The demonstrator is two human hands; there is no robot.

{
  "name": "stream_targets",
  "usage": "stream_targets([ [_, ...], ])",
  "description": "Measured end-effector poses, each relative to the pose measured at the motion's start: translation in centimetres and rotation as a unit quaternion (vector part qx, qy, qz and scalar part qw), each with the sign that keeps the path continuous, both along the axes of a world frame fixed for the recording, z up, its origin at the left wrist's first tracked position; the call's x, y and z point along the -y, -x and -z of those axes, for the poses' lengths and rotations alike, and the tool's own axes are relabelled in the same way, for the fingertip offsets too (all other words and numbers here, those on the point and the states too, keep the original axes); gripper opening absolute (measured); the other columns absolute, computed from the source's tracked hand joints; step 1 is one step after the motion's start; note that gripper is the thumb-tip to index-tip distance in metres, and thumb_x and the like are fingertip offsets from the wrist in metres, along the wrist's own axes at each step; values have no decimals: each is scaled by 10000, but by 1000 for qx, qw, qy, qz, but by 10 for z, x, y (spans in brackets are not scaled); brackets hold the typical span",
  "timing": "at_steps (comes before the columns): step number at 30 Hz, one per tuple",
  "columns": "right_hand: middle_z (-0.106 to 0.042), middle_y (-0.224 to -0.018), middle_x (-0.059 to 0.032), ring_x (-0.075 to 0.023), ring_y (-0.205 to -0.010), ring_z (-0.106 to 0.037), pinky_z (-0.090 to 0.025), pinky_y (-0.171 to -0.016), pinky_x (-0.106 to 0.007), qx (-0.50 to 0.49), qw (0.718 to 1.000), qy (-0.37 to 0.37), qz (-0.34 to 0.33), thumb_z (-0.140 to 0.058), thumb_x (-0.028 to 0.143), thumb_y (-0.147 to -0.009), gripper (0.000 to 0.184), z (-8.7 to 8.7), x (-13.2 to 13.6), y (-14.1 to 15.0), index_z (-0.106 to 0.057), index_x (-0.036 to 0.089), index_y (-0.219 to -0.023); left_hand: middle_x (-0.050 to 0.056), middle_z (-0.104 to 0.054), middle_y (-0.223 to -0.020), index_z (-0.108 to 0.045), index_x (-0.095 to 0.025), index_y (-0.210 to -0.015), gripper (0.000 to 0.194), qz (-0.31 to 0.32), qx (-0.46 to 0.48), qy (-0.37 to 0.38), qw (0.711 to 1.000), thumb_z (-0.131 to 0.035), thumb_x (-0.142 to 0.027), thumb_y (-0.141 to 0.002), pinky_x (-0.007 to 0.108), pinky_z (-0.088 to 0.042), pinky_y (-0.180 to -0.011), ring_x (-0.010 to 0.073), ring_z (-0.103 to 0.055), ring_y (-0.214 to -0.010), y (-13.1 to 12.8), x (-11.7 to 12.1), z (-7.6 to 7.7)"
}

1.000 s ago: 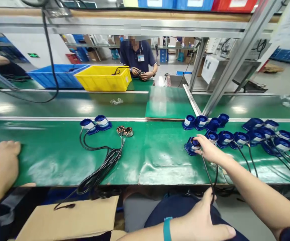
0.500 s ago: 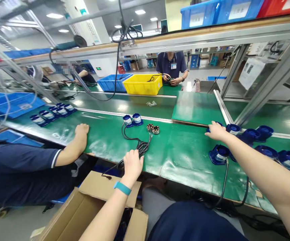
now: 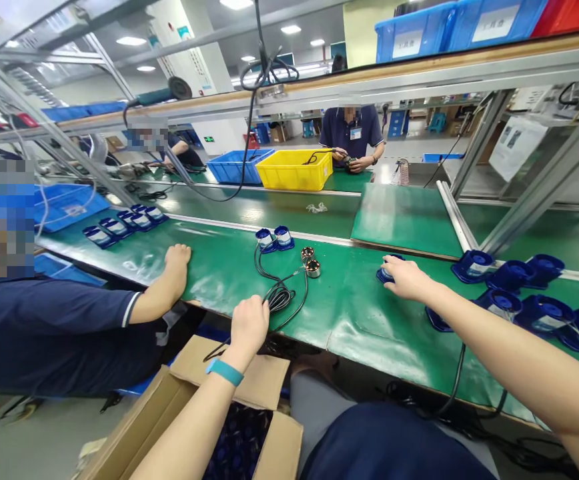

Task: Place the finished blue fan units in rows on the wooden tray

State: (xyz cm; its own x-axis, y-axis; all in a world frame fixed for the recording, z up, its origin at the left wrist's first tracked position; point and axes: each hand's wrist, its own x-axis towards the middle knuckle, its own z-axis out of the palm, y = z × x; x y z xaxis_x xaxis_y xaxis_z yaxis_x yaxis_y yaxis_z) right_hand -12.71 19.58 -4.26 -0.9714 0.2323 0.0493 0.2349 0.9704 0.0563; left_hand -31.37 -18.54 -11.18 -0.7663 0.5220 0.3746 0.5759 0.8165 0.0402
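My left hand (image 3: pixel 249 323) is closed on a black cable at the bench's near edge, beside a loose cable coil (image 3: pixel 280 298). Beyond the coil lie two small round copper-wound stators (image 3: pixel 313 269) with thin wires. Two blue plastic housings (image 3: pixel 283 237) with white labels stand behind them, black leads running toward the coil. Over on the right, my right hand (image 3: pixel 404 277) grips another blue housing (image 3: pixel 382 274), mostly hidden under my fingers. Several more blue housings (image 3: pixel 544 313) stand to the right of that hand, some with cables hanging off the edge.
A cardboard box (image 3: pixel 179 400) holding dark blue parts stands open below my left arm. At left, a co-worker's hand (image 3: pixel 177 263) rests on the green bench (image 3: pixel 359 307) near a row of blue housings (image 3: pixel 117 228). A yellow bin (image 3: pixel 294 171) stands across the line.
My right hand has moved left with a blue housing, away from the group. My left hand has shifted left and nearer to me, and the stators and coil now lie apart from it.
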Motion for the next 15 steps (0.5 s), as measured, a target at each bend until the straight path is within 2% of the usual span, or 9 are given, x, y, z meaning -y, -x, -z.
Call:
stream_targets([
  [2,-508,-1484,-224,-393,-1407,-448,-395,-1102,-635,-30,999,-18,18,-654,229,-861,373,1,8,5,-673,141,-1223,140,-650,-869,-547,-184,-866,311,64,-38,6,997,-331,-320,-1043,398,-465,-807,301,-632,-892,-15,0,7],
  [4,-537,-1451,-234,-409,-1406,-440,-354,-1126,-653,-84,996,-20,20,-638,245,-891,340,5,24,13,-683,127,-1206,114,-651,-815,-553,-196,-845,344,136,-41,-20,990,-307,-318,-1052,376,-470,-764,272,-634,-811,-37,-6,18],
  [6,-540,-1449,-240,-384,-1375,-482,-377,-1136,-596,-128,991,28,-1,-599,294,-945,345,12,48,24,-681,109,-1225,81,-644,-756,-559,-204,-859,344,195,-25,-75,978,-305,-322,-1060,344,-467,-698,240,-634,-724,-63,-16,31],
  [8,-526,-1472,-232,-344,-1353,-516,-402,-1145,-520,-148,982,117,-24,-576,364,-981,399,21,75,37,-667,104,-1270,53,-634,-725,-556,-212,-893,292,237,11,-154,959,-340,-320,-1057,314,-457,-650,215,-640,-679,-87,-28,41],
  [11,-413,-1566,-234,-343,-1431,-439,-370,-1182,-490,-131,963,232,-29,-644,467,-947,571,35,111,60,-586,116,-1393,16,-608,-715,-530,-224,-933,191,250,135,-271,920,-394,-304,-1039,287,-425,-601,186,-614,-621,-120,-45,46],
  [13,-289,-1625,-256,-380,-1460,-390,-362,-1179,-513,-93,959,268,-19,-714,484,-896,702,44,126,73,-514,123,-1464,-11,-566,-694,-510,-230,-931,158,243,240,-322,883,-417,-313,-1028,280,-398,-598,169,-569,-598,-141,-55,44],
  [15,-204,-1647,-277,-404,-1443,-400,-375,-1158,-516,-64,959,275,-8,-756,441,-866,743,51,136,81,-487,123,-1481,-32,-512,-668,-500,-231,-916,159,245,331,-344,844,-455,-348,-1014,277,-377,-616,159,-525,-602,-160,-64,41],
])
